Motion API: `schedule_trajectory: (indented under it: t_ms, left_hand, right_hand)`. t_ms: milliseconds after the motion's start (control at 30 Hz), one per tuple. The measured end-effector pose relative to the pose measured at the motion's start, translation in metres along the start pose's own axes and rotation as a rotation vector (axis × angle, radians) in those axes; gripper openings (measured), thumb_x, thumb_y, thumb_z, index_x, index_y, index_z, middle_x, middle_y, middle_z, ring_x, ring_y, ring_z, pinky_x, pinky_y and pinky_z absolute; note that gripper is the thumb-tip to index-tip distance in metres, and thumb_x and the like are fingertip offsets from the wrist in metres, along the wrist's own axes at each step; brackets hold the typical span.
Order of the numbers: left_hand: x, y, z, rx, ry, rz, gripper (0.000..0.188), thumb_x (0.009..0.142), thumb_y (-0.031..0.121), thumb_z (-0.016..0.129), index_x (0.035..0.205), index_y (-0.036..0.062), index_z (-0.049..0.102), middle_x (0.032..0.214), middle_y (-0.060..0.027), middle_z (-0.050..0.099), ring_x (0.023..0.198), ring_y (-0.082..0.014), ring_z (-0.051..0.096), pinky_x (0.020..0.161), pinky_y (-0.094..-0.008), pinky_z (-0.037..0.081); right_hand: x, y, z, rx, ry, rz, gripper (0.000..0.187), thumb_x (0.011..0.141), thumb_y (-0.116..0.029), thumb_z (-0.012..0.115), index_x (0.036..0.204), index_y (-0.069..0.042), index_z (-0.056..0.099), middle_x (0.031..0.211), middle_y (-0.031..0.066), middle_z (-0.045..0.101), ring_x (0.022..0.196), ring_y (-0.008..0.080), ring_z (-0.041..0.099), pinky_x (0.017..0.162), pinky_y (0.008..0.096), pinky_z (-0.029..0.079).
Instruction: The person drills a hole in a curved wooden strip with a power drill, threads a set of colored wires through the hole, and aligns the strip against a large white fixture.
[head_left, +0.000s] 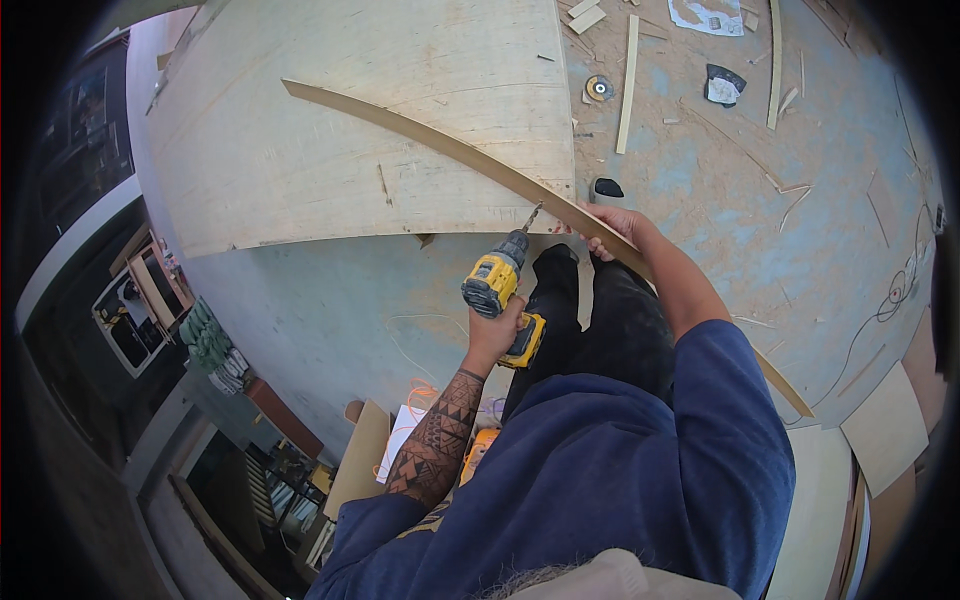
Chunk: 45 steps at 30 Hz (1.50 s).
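Observation:
My left hand (494,332) is closed around the handle of a yellow and black cordless drill (497,272). The drill bit (535,214) points up and to the right, its tip at or close to the edge of a long thin wooden strip (430,143); I cannot tell whether they touch. My right hand (612,229) grips the strip near its middle, with some fingers hidden beneath it. The strip slants from the upper left, over the corner of a large plywood sheet (330,180), down past my right arm to the lower right.
Wood offcuts (629,85), a round disc (599,88) and sawdust litter the floor at the upper right. A cable (880,310) curls at the far right. Board pieces (888,425) lean at the lower right. An orange case (480,450) sits beside my left forearm.

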<state>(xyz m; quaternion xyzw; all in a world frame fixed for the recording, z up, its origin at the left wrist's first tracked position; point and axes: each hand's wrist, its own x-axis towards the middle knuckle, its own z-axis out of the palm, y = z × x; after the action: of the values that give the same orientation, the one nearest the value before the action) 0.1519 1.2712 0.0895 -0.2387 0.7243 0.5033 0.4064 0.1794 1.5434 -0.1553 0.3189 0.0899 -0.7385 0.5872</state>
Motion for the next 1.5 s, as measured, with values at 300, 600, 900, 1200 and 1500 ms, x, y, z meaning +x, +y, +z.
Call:
schedule_trajectory:
  t_ms: [300, 600, 900, 1200, 1500]
  left_hand:
    - [0.007, -0.012, -0.008, 0.119, 0.022, 0.019, 0.031, 0.095, 0.004, 0.07, 0.125, -0.0001, 0.065, 0.077, 0.0006, 0.061, 0.057, -0.0067, 0.057, 0.055, -0.0256, 0.049]
    - [0.022, -0.02, -0.015, 0.182, 0.081, 0.019, 0.022, 0.089, 0.017, 0.076, 0.099, -0.0015, 0.07, 0.072, -0.0055, 0.069, 0.06, -0.0139, 0.068, 0.059, -0.0331, 0.054]
    - [0.038, -0.016, -0.015, 0.226, 0.008, 0.014, 0.03, 0.094, 0.004, 0.071, 0.123, -0.0013, 0.067, 0.08, -0.0019, 0.064, 0.056, -0.0088, 0.058, 0.053, -0.0271, 0.049]
    - [0.042, -0.013, -0.015, 0.207, 0.005, 0.029, 0.029, 0.093, 0.005, 0.071, 0.121, -0.0039, 0.067, 0.079, -0.0025, 0.064, 0.055, -0.0092, 0.058, 0.052, -0.0275, 0.05]
    - [0.044, -0.005, -0.01, 0.372, 0.069, 0.025, 0.03, 0.091, 0.021, 0.075, 0.105, -0.0059, 0.074, 0.083, -0.0124, 0.077, 0.075, -0.0248, 0.078, 0.07, -0.0388, 0.058]
  right_hand:
    - [-0.018, -0.004, 0.029, -0.222, -0.022, -0.216, 0.074, 0.1, -0.073, 0.057, 0.137, -0.01, 0.07, 0.09, 0.0021, 0.075, 0.077, 0.0136, 0.074, 0.071, 0.0396, 0.064]
    - [0.001, -0.006, 0.019, -0.622, 0.447, -0.38, 0.088, 0.106, -0.074, 0.042, 0.12, 0.006, 0.073, 0.089, 0.019, 0.079, 0.077, 0.0264, 0.078, 0.077, 0.0393, 0.063]
    - [-0.011, -0.012, 0.033, -0.583, 0.46, -0.327, 0.089, 0.107, -0.074, 0.038, 0.114, 0.007, 0.075, 0.088, 0.0187, 0.079, 0.073, 0.0264, 0.078, 0.076, 0.0395, 0.063]
    - [-0.006, -0.011, 0.029, -0.607, 0.469, -0.343, 0.09, 0.107, -0.074, 0.038, 0.112, 0.007, 0.075, 0.087, 0.0184, 0.079, 0.073, 0.0267, 0.078, 0.076, 0.039, 0.063]
    - [-0.005, -0.01, 0.035, -0.633, 0.501, -0.364, 0.09, 0.106, -0.074, 0.039, 0.106, 0.008, 0.077, 0.083, 0.0165, 0.079, 0.07, 0.0248, 0.077, 0.076, 0.0384, 0.062]
